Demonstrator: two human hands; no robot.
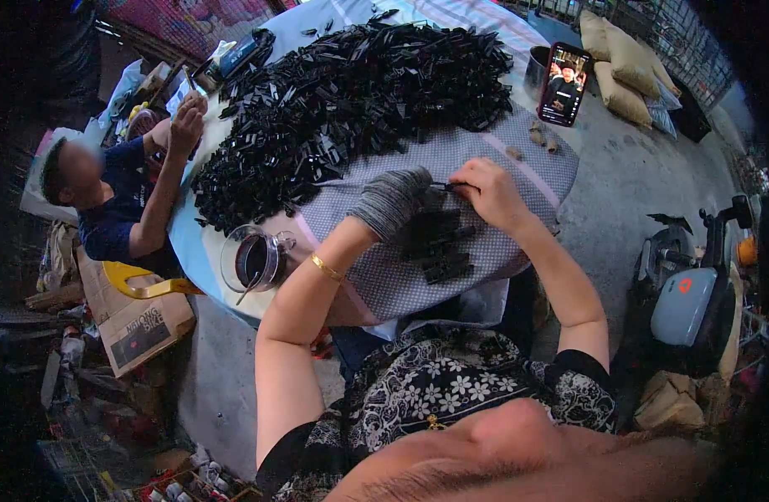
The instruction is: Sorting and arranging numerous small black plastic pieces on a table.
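Observation:
My left hand, in a grey knitted glove, is closed near one end of a slim black piece. The fingers of my right hand, bare, pinch the other end of it. What kind of part it is cannot be made out. Just below my hands, a small batch of black pieces lies in rough rows on the checked tablecloth. Beyond my left hand spreads a large heap of similar glossy black pieces.
A glass cup of dark liquid with a spoon stands left of my forearm. A phone is propped at the right edge near a dark cup. Another person sits at the left, hands raised. A scooter stands to the right.

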